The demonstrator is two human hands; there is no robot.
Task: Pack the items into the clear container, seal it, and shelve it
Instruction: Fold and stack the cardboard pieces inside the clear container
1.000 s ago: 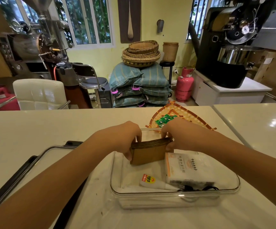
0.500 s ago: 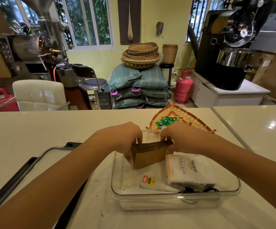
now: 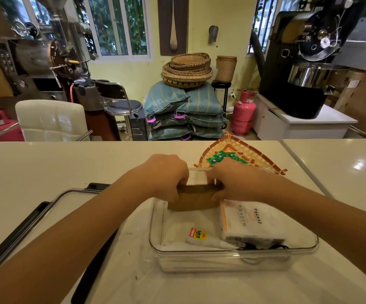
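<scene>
Both bare forearms reach forward and inward from the lower corners, so the hands meet near the middle. The left hand (image 3: 166, 176) and the right hand (image 3: 232, 181) lie knuckles up, fingers curled downward, each gripping one end of the same flat brown piece (image 3: 193, 199) between them, thumbs tucked underneath.

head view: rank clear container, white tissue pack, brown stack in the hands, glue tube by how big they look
1. clear container
2. white tissue pack
3. brown stack, partly hidden by both hands
4. glue tube
</scene>
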